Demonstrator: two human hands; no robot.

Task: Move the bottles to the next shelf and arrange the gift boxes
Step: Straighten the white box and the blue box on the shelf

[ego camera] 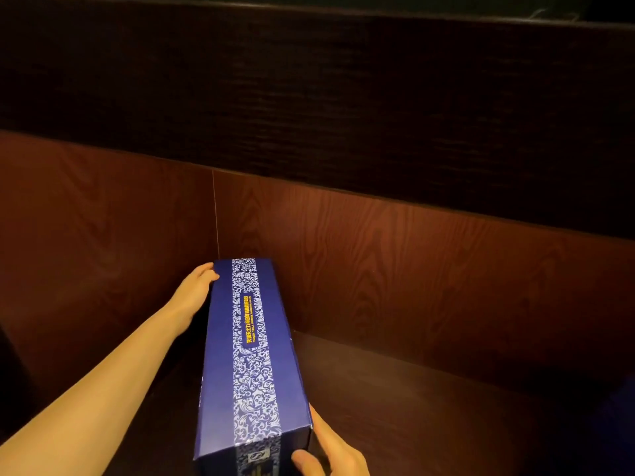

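Observation:
A long blue gift box [252, 355], with a white floral band and yellow lettering along its top, lies lengthwise on a dark wooden shelf [412, 400], its far end near the back corner. My left hand [194, 290] grips the box's far left edge, thumb on top. My right hand [330, 451] holds the near right corner, thumb pressed on the near end face. No bottles are in view.
A reddish wood-grain back wall [412, 262] and left side wall [86, 228] enclose the shelf. A darker wooden panel [309, 91] runs above. A dim bluish shape [618, 413] shows at the right edge.

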